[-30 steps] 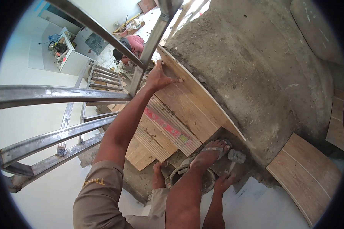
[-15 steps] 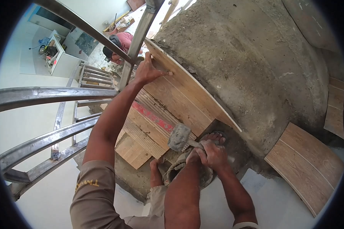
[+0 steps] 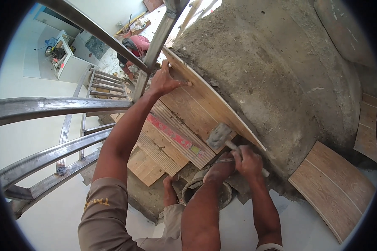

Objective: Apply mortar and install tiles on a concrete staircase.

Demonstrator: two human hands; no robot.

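My left hand (image 3: pixel 166 80) presses with spread fingers on the top edge of a long wood-look tile (image 3: pixel 199 111). The tile stands on edge against a rough grey mortar bed (image 3: pixel 280 71). My right hand (image 3: pixel 249 161) is closed around the handle of a mallet (image 3: pixel 219 135), whose grey head is next to the tile's lower right end. My bent knee (image 3: pixel 215 171) is just left of that hand.
A red spirit level (image 3: pixel 171 131) lies on ribbed tiles on the step below. A bucket (image 3: pixel 197 188) sits under my knee. A steel stair railing (image 3: pixel 50 106) runs along the left. More wood-look tiles (image 3: pixel 335 188) lie at the right. Another person in a red shirt (image 3: pixel 135 45) crouches downstairs.
My right hand came up from beside the bucket, closed on the mallet and brought its head up to the tile. My left hand stayed on the tile's top edge.
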